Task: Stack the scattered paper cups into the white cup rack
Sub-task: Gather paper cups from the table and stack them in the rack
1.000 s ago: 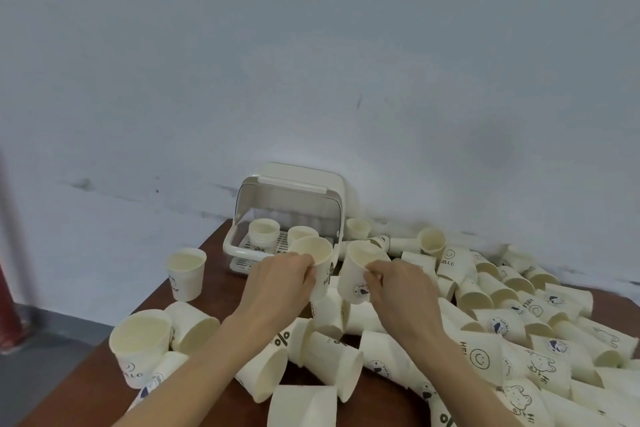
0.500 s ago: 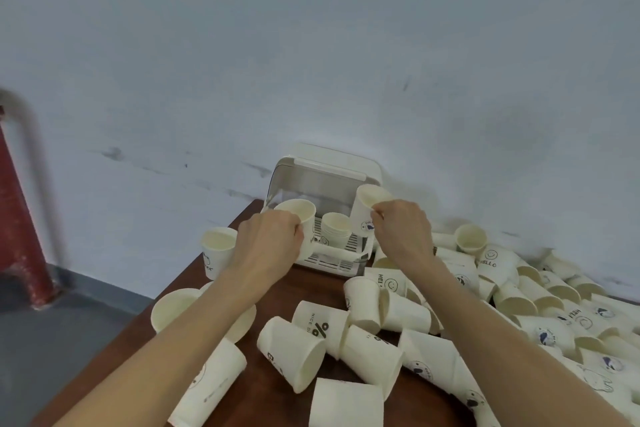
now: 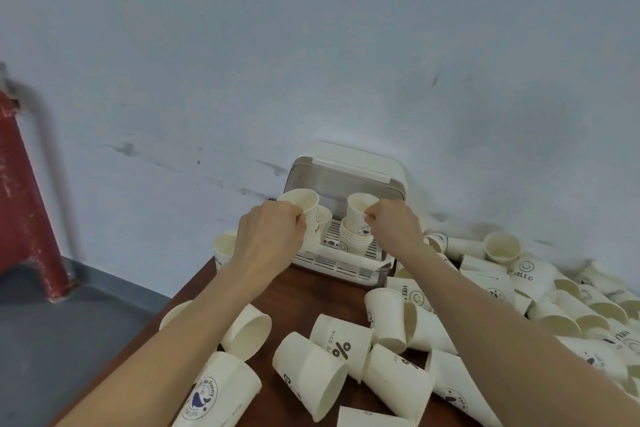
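Observation:
The white cup rack [image 3: 341, 267] stands against the wall with its lid raised. My left hand [image 3: 272, 236] grips an upright paper cup [image 3: 303, 206] over the rack's left side, above a cup that stands inside. My right hand [image 3: 394, 224] pinches the rim of a second paper cup [image 3: 358, 215], which sits partly nested in a short stack of cups [image 3: 349, 241] in the rack's middle. Several more paper cups [image 3: 341, 354] lie scattered on the brown table [image 3: 298, 291] in front of the rack.
A dense heap of cups [image 3: 540, 291] fills the table's right side up to the wall. One cup [image 3: 224, 248] stands upright left of the rack at the table's edge. A red post [image 3: 27, 204] and grey floor lie beyond the left edge.
Both hands have carried their cups forward from above the table to the rack. The right cup has come down into the stack; the left cup now hangs over the rack's left side.

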A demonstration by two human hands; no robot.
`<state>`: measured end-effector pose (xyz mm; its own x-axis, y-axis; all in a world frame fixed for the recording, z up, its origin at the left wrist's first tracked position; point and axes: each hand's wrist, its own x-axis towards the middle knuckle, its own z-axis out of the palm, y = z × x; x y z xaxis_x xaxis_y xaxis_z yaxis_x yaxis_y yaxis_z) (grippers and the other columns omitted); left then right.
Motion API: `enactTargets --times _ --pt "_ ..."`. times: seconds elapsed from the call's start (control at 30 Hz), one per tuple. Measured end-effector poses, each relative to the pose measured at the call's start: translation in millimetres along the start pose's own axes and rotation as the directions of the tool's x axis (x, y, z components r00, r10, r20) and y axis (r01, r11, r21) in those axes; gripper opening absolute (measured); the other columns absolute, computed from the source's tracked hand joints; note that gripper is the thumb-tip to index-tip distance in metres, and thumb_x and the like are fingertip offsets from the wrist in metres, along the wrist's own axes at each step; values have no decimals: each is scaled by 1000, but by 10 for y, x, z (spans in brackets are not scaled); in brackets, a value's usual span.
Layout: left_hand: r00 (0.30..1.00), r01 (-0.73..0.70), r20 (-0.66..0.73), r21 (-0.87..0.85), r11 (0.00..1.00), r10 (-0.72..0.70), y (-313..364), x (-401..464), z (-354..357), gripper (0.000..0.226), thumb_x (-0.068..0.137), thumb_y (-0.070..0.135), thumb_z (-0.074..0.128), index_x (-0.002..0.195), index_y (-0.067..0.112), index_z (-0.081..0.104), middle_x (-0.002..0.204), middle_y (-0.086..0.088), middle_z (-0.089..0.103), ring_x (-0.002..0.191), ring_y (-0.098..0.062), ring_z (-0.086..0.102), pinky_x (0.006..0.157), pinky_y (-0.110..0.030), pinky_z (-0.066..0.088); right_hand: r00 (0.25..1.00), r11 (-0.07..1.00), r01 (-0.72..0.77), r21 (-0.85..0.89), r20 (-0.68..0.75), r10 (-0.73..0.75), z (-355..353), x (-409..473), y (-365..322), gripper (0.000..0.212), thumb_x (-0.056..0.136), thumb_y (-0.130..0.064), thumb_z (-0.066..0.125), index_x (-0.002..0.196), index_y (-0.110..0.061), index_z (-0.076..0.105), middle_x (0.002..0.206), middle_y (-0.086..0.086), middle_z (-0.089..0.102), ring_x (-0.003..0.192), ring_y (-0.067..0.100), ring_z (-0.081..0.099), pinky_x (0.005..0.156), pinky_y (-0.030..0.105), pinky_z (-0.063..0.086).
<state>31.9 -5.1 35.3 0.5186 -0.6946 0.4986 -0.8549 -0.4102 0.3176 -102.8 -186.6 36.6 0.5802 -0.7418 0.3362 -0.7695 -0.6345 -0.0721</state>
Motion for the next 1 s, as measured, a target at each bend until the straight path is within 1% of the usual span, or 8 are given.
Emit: enactTargets --times 0.1,0.2,0.33,0.53,0.67,0.8,0.9,1.0 --pt "1000 18 -10 -25 1000 -19 -59 52 20 32 97 31 40 86 17 66 78 -3 59 68 -24 47 62 -31 37 999 1000 -7 30 54 6 126 9 30 22 93 -23 55 80 -16 72 81 8 65 80 32 63 64 36 49" --pt "999 14 -32 -45 999 -15 -56 107 47 31 97 30 40 84 20 66 78 -3 62 69 -25 49 61 -31 37 993 999 -23 43 116 18 233 -12 41 23 93 -19 53 77 -15 69 81 9 64 82 33 62 62 33 42" --pt "993 -9 -116 -53 999 3 11 209 58 33 98 30 39 70 19 54 66 -1 54 65 -26 48 56 -31 33 988 999 -34 24 149 30 363 -89 31 39 93 -13 51 56 -16 39 71 9 51 74 33 55 61 32 35" --pt "994 -52 -92 20 998 54 174 503 172 28 99 23 37 82 13 58 75 -2 49 68 -26 45 59 -32 33 993 999 -39 20 109 36 498 -163 2 17 91 -6 50 89 -8 66 93 10 64 87 31 63 65 32 43" --pt "989 -123 -71 85 989 129 240 610 342 14 94 8 43 90 10 56 80 -3 43 68 -27 47 56 -33 31 995 1000 -23 12 97 21 543 -169 20 22 90 -4 47 99 -9 66 101 11 62 90 30 61 69 34 45" --pt "986 -165 -1 165 973 167 262 600 497 18 92 3 44 102 10 56 86 -4 46 71 -24 45 58 -31 34 995 1000 0 -15 102 2 536 -171 26 21 94 -6 46 106 -9 63 106 12 59 94 29 59 68 34 43" --pt "984 -178 49 228 957 172 252 586 591 24 91 0 46 110 9 57 101 -7 57 89 -25 56 62 -29 36 994 999 16 -30 106 -13 521 -179 22 20 94 -6 45 107 -8 61 107 12 57 94 30 59 67 33 40" --pt "982 -168 125 253 953 140 220 603 696 28 89 -1 49 112 10 58 104 -7 59 107 -28 55 67 -31 40 994 999 19 -26 106 -16 508 -186 25 20 93 -5 44 106 -8 59 107 12 57 94 31 58 67 34 39"
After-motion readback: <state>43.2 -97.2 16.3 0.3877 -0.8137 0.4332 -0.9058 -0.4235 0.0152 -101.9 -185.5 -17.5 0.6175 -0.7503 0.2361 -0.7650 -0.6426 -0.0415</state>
